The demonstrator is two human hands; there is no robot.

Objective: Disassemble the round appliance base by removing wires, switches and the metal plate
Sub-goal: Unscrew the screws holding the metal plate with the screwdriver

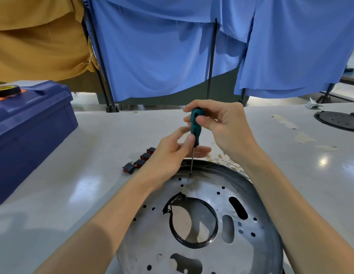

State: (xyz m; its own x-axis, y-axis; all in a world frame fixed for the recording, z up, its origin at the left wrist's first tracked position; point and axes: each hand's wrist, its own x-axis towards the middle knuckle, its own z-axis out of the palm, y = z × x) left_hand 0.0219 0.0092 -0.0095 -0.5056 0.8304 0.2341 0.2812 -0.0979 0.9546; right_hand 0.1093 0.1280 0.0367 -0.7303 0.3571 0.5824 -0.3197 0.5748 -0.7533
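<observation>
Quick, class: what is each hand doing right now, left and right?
Left hand: pinches the lower handle of the screwdriver.
Right hand: holds the top of the same handle.

A workshop: a pale worktable (73, 194) carries a blue toolbox (29, 131) at its left edge, a roll of tape (7, 89) on top. Loose switches (145, 156) lie mid-table, a screwdriver (195, 125) is held upright, and blue cloth screens (152, 56) hang on black stands (211, 56) behind.

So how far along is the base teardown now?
Done: four switches and the wires lie loose on the table. In hand: right hand and left hand hold the screwdriver, tip on the metal plate. Left: freeing that plate from the round base.
</observation>
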